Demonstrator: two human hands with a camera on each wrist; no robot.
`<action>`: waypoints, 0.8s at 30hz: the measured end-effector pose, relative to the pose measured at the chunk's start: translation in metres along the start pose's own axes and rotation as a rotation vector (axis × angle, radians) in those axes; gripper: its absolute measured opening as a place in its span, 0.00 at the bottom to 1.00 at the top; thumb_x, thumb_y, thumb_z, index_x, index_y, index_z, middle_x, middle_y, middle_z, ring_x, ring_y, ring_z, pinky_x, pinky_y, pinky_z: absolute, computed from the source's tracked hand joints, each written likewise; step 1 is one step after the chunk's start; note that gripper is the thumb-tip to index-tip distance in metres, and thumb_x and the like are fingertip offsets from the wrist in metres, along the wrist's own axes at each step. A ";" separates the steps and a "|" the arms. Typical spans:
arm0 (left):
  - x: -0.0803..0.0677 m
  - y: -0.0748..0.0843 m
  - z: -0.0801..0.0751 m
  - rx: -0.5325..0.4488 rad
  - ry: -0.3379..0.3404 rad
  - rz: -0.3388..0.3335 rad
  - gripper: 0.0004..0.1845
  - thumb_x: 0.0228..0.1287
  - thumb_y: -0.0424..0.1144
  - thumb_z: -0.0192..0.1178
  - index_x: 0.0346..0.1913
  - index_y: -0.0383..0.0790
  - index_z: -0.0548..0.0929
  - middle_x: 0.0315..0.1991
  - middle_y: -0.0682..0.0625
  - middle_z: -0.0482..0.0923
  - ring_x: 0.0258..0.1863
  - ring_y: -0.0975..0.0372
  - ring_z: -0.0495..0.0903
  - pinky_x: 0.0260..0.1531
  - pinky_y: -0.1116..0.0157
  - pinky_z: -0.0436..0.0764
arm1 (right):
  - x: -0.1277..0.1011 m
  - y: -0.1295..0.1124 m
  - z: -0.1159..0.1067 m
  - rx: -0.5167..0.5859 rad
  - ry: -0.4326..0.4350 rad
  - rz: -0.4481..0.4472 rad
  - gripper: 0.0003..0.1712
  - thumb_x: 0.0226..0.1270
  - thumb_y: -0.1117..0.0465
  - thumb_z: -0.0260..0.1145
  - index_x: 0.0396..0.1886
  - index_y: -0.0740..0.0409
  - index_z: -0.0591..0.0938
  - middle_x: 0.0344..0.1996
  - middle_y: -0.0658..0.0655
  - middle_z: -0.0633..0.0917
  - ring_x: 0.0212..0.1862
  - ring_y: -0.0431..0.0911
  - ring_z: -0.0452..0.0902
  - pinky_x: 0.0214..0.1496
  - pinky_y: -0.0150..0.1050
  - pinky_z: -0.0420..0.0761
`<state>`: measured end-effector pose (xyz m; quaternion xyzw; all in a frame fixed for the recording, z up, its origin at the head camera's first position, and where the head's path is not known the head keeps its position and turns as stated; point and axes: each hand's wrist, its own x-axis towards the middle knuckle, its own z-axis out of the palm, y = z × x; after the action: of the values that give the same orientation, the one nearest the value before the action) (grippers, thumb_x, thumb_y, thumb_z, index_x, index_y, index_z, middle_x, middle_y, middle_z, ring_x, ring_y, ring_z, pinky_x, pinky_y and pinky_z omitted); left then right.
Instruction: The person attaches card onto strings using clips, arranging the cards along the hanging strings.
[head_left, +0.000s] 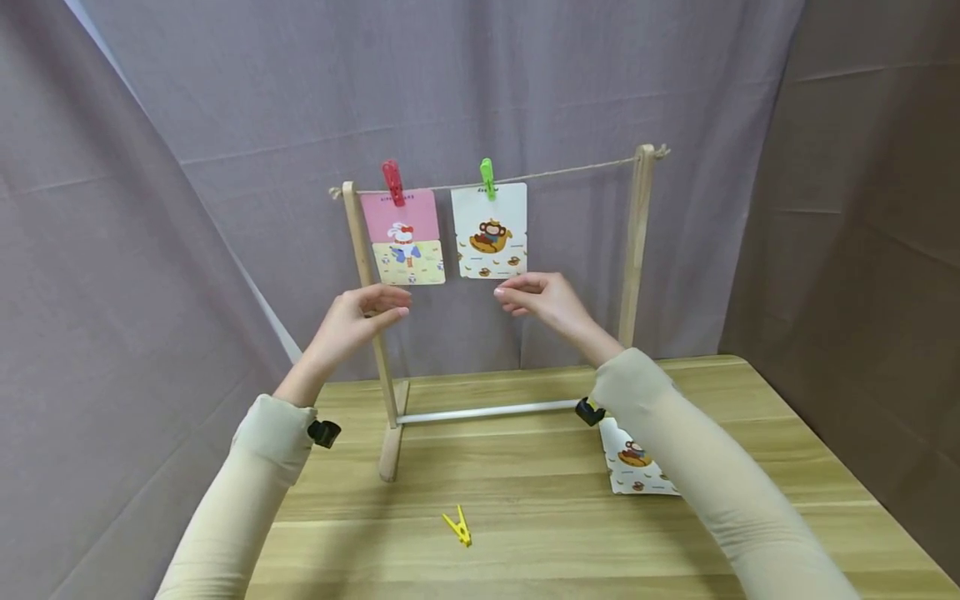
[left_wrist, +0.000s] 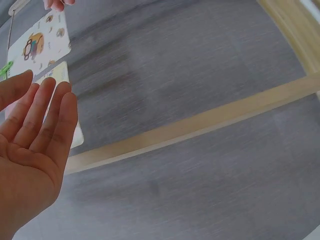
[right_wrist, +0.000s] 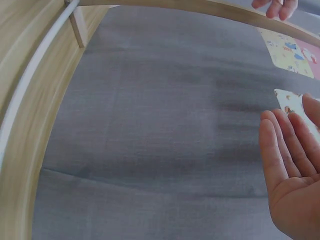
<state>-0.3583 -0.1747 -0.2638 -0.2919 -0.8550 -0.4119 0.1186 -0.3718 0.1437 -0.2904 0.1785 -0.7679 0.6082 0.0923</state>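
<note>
Two cards hang from a string (head_left: 581, 170) on a wooden stand. The pink and yellow rabbit card (head_left: 403, 225) is held by a red clothespin (head_left: 393, 182); the white monkey card (head_left: 491, 237) beside it by a green clothespin (head_left: 487, 177). My left hand (head_left: 360, 321) is raised just below the rabbit card, fingers relaxed and holding nothing. Close under the lower right corner of the monkey card is my right hand (head_left: 551, 304), also with nothing in its fingers. In the right wrist view the right palm (right_wrist: 295, 185) faces the camera, fingers loosely extended.
A yellow clothespin (head_left: 459, 527) lies on the wooden table (head_left: 525, 533). Another monkey card (head_left: 637, 462) lies at the right, partly hidden by my right sleeve. The stand has wooden posts (head_left: 636, 242) and a white crossbar (head_left: 487, 412). Grey curtain (head_left: 562, 83) hangs behind.
</note>
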 end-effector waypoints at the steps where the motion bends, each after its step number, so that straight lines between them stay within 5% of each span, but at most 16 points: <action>1: -0.002 -0.001 0.002 0.000 -0.008 -0.006 0.15 0.70 0.42 0.65 0.55 0.41 0.85 0.50 0.45 0.86 0.44 0.58 0.84 0.44 0.60 0.81 | -0.001 0.003 -0.002 0.002 0.002 0.005 0.20 0.67 0.56 0.72 0.50 0.68 0.85 0.45 0.63 0.89 0.47 0.59 0.86 0.51 0.49 0.84; 7: -0.013 -0.006 0.012 0.005 -0.050 -0.042 0.15 0.71 0.44 0.64 0.56 0.43 0.85 0.49 0.47 0.86 0.44 0.58 0.84 0.45 0.56 0.81 | -0.012 0.017 -0.012 -0.010 0.018 0.046 0.20 0.67 0.56 0.72 0.50 0.68 0.85 0.43 0.62 0.89 0.44 0.53 0.87 0.49 0.46 0.85; 15: -0.023 -0.011 0.020 -0.045 -0.074 -0.072 0.15 0.70 0.46 0.65 0.55 0.45 0.85 0.50 0.48 0.86 0.46 0.56 0.84 0.47 0.55 0.81 | -0.019 0.023 -0.023 0.004 0.006 0.067 0.23 0.67 0.54 0.72 0.53 0.67 0.84 0.46 0.65 0.88 0.40 0.45 0.87 0.55 0.55 0.81; 24: -0.031 -0.014 0.032 -0.031 -0.086 -0.065 0.14 0.70 0.46 0.65 0.54 0.47 0.86 0.49 0.52 0.86 0.45 0.61 0.84 0.45 0.58 0.82 | -0.034 0.032 -0.037 -0.047 0.004 0.077 0.24 0.68 0.53 0.72 0.54 0.67 0.83 0.47 0.63 0.88 0.43 0.47 0.87 0.49 0.41 0.85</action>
<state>-0.3406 -0.1694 -0.3065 -0.2833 -0.8618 -0.4159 0.0637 -0.3558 0.1916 -0.3224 0.1455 -0.7881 0.5934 0.0748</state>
